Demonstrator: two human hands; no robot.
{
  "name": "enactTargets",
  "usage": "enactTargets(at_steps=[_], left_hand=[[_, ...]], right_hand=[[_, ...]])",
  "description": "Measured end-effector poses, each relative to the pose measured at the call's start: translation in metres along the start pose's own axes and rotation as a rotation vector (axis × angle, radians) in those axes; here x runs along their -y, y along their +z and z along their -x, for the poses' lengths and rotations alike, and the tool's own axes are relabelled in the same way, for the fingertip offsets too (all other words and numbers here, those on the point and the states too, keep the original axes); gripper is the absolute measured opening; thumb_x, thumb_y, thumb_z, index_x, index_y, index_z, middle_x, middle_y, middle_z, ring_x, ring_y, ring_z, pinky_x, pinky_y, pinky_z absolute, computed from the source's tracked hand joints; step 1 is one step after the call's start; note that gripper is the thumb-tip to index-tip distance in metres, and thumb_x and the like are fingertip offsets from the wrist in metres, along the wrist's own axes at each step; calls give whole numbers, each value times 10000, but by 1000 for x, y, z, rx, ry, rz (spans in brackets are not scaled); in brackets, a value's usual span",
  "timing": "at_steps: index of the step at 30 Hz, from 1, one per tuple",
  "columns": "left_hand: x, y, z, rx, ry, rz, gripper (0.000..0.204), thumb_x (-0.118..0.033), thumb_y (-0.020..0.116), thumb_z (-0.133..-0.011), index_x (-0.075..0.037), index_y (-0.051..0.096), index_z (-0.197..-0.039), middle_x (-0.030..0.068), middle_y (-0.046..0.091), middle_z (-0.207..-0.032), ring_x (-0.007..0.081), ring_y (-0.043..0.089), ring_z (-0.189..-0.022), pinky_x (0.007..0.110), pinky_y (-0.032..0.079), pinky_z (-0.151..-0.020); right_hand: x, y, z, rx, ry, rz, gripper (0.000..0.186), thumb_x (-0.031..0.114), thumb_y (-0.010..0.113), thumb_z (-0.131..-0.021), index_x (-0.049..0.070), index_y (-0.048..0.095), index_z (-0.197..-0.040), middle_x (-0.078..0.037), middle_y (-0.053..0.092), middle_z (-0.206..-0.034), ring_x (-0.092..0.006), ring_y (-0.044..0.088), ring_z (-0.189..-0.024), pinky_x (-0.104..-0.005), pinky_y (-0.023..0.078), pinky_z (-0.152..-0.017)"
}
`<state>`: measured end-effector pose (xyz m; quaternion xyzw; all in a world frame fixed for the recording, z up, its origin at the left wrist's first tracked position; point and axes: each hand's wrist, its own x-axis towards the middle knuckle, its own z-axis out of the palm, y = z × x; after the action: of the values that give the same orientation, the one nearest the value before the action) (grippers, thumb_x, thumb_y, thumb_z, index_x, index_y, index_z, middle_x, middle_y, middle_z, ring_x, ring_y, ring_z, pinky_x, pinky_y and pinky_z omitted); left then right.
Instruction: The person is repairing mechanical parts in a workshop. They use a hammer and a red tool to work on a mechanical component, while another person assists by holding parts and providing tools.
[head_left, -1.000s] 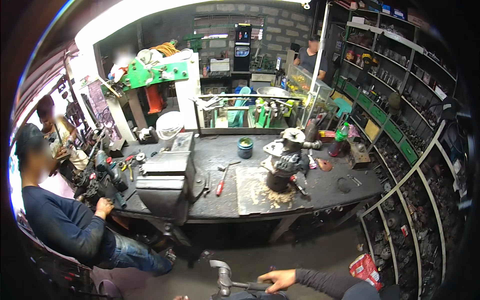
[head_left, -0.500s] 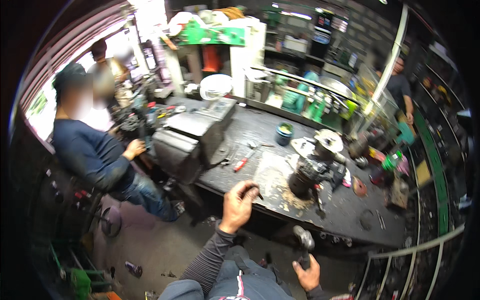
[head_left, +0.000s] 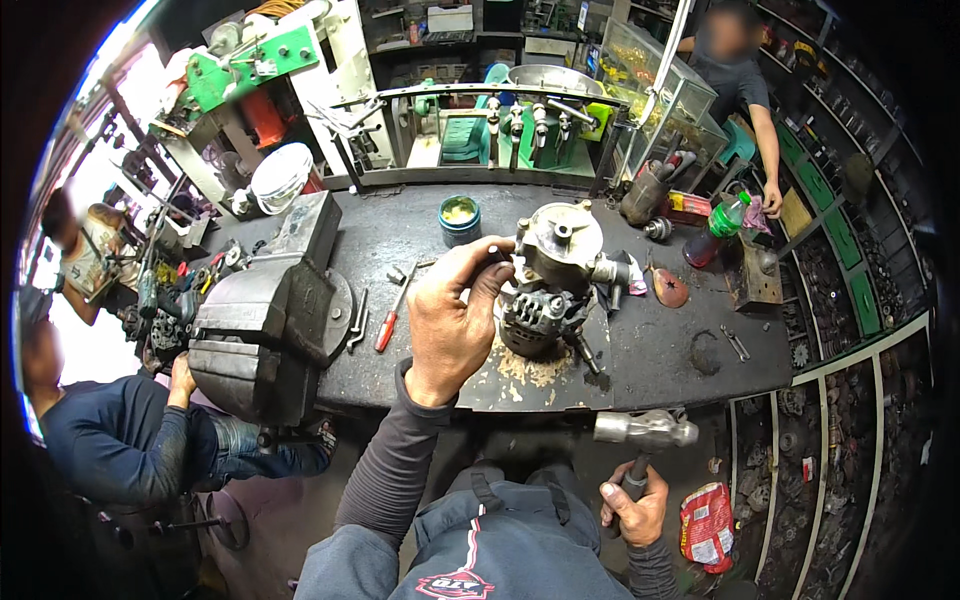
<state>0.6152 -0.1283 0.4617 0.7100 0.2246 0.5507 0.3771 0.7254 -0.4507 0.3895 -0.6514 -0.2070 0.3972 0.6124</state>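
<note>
On the near half of a dark workbench [head_left: 650, 340], a metal motor unit [head_left: 540, 312] stands on end, its long axis upright, a pale round piece [head_left: 582, 236] on top. The left hand [head_left: 445, 325] is clearly the nearer one: from it, the unit lies toward two o'clock. Its thumb and forefinger are drawn narrow beside the unit's upper left side; whether they pinch something small, or touch the metal, I cannot tell.

The right hand [head_left: 640, 508] is wrapped round the handle of a hammer [head_left: 648, 430], low and close to the body. That handle slants from seven o'clock up to one; the head lies crosswise, nine to three. From the hammer's head, the unit is toward eleven o'clock and well apart. At the left hand's twelve o'clock stands an open jar [head_left: 461, 226]; at nine, a red-handled tool [head_left: 386, 332].
</note>
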Motion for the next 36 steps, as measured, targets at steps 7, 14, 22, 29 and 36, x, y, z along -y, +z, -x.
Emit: enactTargets(at_steps=[7, 14, 22, 29, 36], left_hand=[[7, 11, -14, 9, 1, -43, 167, 8, 696, -926, 7, 722, -1091, 117, 741, -931, 202, 722, -840, 305, 556, -763], [5, 15, -14, 8, -31, -109, 179, 7, 710, -900, -11, 727, -1078, 141, 745, -953, 253, 738, -854, 335, 562, -763], [-9, 20, -18, 48, 53, -171, 206, 60, 704, -871, 6, 721, -1069, 134, 734, -943, 237, 719, -852, 325, 555, -776], [-10, 22, -19, 88, 63, -224, 235, 43, 711, -862, -13, 722, -1089, 131, 733, -960, 296, 708, -904, 364, 544, -828], [-7, 25, -15, 49, 36, -186, 236, 51, 723, -841, -4, 728, -1071, 138, 728, -971, 297, 708, -902, 360, 548, -809]], right_hand=[[17, -2, -24, -8, -35, -80, 269, 111, 758, -882, 10, 526, -972, -75, 540, -616, -154, 525, -450, -326, 500, -428], [42, -21, -63, 92, -127, 56, 300, 166, 804, -875, -4, 566, -938, -81, 581, -645, -153, 572, -490, -314, 509, -459], [95, -29, -105, 135, -369, 479, 338, 206, 867, -829, -16, 690, -1014, -43, 707, -830, -141, 678, -780, -286, 531, -759], [158, -10, -122, 194, -456, 376, 445, 278, 850, -868, -27, 655, -1126, -71, 694, -977, -147, 645, -876, -305, 519, -819], [233, 23, -144, 284, -878, 710, 495, 159, 780, -924, -29, 599, -1344, -149, 711, -1099, -216, 678, -984, -327, 526, -903]])
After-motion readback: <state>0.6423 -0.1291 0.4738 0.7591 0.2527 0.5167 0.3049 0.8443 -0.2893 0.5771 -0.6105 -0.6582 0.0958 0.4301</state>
